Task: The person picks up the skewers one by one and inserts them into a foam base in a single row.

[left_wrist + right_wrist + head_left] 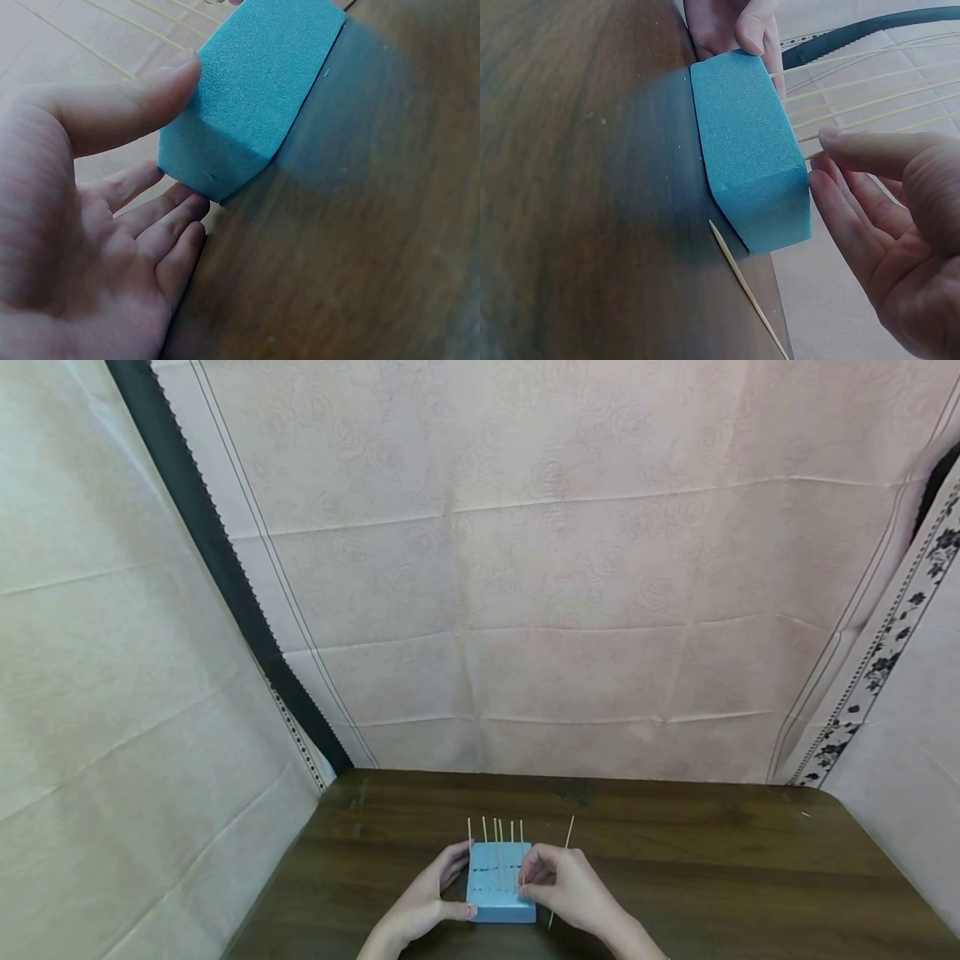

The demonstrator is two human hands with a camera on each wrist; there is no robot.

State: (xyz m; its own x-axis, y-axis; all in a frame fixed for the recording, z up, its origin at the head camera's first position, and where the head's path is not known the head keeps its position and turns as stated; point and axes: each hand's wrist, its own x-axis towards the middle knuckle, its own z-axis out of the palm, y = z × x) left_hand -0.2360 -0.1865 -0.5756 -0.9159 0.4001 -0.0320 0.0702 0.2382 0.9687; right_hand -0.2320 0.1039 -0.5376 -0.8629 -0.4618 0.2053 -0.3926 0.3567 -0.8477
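A light blue foam block [495, 897] sits on the table with several thin wooden skewers [484, 829] standing up from its top. My left hand [431, 893] grips the block's left side, thumb at the near corner; in the left wrist view its fingers [135, 199] lie along the end face. At the block's right side my right hand [558, 881] pinches a skewer [814, 155] between thumb and fingertips, low down close to the foam. Another pointed skewer [742, 281] lies on the table right of the block, partly under the right hand in the head view.
The dark wooden table [675, 868] has rounded far corners. Pale patterned cloth [570, 610] hangs behind it and at both sides, with a dark strip [247, 602] on the left and a floral border [892, 643] on the right.
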